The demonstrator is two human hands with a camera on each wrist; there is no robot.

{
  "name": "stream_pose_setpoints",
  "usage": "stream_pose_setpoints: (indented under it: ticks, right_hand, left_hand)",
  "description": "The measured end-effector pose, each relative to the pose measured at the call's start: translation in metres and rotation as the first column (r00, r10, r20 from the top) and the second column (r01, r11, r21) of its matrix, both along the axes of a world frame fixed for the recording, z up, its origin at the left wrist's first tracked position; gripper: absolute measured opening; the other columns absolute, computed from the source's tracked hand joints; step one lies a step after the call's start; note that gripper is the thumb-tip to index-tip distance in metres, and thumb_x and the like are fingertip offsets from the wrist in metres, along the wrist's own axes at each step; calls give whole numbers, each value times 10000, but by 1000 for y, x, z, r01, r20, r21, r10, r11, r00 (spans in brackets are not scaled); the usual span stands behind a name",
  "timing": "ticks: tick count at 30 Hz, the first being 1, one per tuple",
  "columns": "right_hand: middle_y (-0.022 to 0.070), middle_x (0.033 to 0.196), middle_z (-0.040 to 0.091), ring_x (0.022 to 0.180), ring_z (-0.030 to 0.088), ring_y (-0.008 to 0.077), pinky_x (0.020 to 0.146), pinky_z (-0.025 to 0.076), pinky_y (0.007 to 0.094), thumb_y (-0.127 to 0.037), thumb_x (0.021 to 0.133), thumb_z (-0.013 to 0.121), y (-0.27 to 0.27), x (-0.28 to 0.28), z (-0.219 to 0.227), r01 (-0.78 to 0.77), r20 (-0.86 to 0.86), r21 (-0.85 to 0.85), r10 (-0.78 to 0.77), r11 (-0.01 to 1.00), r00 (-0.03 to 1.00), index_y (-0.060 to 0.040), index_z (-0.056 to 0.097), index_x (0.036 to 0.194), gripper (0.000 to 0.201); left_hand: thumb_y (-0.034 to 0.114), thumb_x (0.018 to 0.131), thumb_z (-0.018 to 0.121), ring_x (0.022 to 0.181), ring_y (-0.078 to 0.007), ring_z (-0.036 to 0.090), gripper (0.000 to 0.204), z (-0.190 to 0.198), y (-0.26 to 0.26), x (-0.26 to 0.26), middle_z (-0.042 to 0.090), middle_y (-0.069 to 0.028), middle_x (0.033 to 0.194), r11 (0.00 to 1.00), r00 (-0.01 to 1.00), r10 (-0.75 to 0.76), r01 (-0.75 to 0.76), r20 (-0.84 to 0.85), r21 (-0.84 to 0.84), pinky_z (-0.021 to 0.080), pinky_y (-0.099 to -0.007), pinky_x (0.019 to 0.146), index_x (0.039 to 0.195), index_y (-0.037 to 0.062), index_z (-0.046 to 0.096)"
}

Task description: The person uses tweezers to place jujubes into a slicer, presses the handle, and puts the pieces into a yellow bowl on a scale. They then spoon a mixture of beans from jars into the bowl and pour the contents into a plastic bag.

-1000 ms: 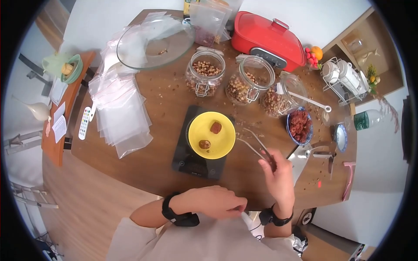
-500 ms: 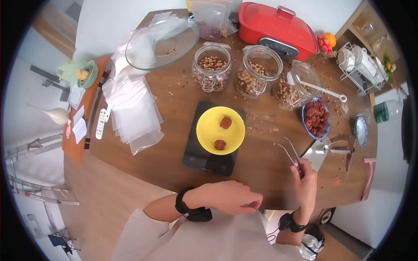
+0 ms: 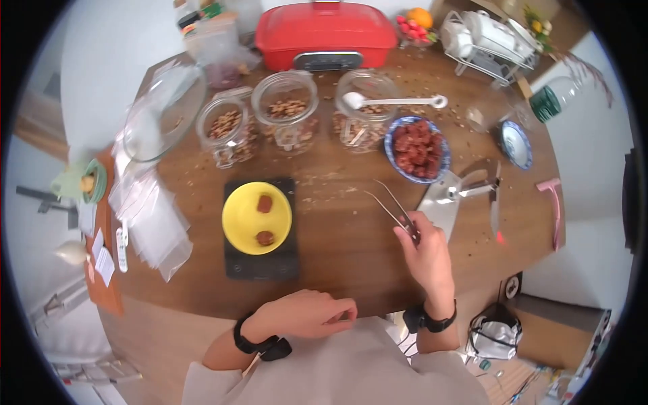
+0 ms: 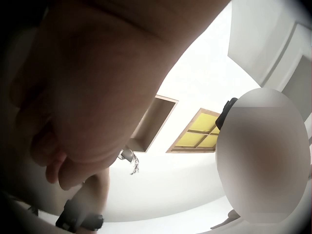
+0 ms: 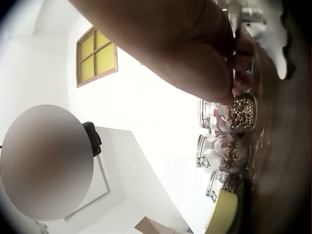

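My right hand (image 3: 428,258) holds a pair of metal tweezers (image 3: 393,208) over the table, with their tips parted and nothing between them. Just beyond the tips, to the right, a blue-and-white bowl (image 3: 389,154) is heaped with red-brown lumps (image 3: 417,148). My left hand (image 3: 304,314) hangs loosely curled at the near table edge, holding nothing. Left of the tweezers, a yellow bowl (image 3: 237,214) sits on a black kitchen scale (image 3: 262,267). Two brown lumps lie in it, one toward the back (image 3: 264,203) and one toward the front (image 3: 264,238).
Three glass jars (image 3: 287,115) of nuts or beans stand behind, a white spoon (image 3: 398,102) lying across the right one. Plastic bags (image 3: 152,219) and a glass lid (image 3: 165,125) are left; a cleaver (image 3: 439,206), knife (image 3: 495,202) and small bowl (image 3: 516,145) right. A red cooker (image 3: 325,34) stands at the back.
My right hand has carried the tweezers rightward from beside the yellow bowl, closer to the bowl of red-brown lumps. The head view has turned right. My left hand stays at the table edge.
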State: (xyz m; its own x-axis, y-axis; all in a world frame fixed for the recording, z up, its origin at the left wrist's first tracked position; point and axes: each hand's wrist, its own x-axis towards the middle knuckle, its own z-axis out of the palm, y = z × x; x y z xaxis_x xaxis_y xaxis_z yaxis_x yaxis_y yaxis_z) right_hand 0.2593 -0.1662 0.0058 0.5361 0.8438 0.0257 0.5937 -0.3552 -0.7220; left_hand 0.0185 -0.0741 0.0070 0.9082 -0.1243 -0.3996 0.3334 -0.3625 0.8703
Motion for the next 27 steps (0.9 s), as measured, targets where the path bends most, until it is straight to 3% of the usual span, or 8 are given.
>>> stream_pose_setpoints:
  ticks: [3,10,14,17,21,27]
  right_hand:
    - [164,705,657,646,657,367,582,494,417,-142,896,733,-6,12,-10,114,25,40,-115,993,993,-27,626,1053,222]
    - [160,749,678,678,671,376,611,516,460,-205,920,710,-12,29,-6,241,163,-41,-232,970,959,-44,623,1114,266]
    - [171,832,700,770,686,378,664,534,447,-196,918,708,-9,36,4,264,141,-100,-249,959,958,-37,613,1127,279]
    - [150,700,650,665,666,363,609,520,447,-209,900,724,-7,40,-11,214,230,29,-214,976,949,-52,633,1091,264]
    - [165,816,698,752,680,408,641,536,482,-232,918,700,0,40,-13,195,234,2,-190,981,954,-63,612,1109,269]
    - [164,861,706,778,679,417,657,538,494,-222,933,679,13,40,-9,207,199,-71,-190,976,961,-63,608,1105,245]
  left_hand:
    - [354,1008,566,599,-257,593,223,6,0,10,605,-33,670,999,996,-27,28,-88,19,449,-398,574,1111,158,583]
    - [343,1003,570,605,-234,581,225,0,-12,40,584,-33,665,996,992,-85,83,-92,-20,439,-387,580,1127,156,583]
    - [335,996,580,611,-237,585,229,0,-14,55,590,-38,674,994,989,-113,111,-101,-19,441,-390,583,1131,150,581]
    - [327,991,584,613,-242,586,230,2,-14,63,592,-41,676,992,986,-125,124,-106,-14,442,-395,586,1132,145,580]
    - [319,991,581,614,-251,583,234,2,-14,68,588,-44,672,991,985,-131,129,-114,-25,442,-402,592,1137,137,576]
    - [316,992,579,620,-257,581,236,2,-12,67,586,-45,674,990,983,-139,137,-124,-21,440,-401,600,1145,135,570]
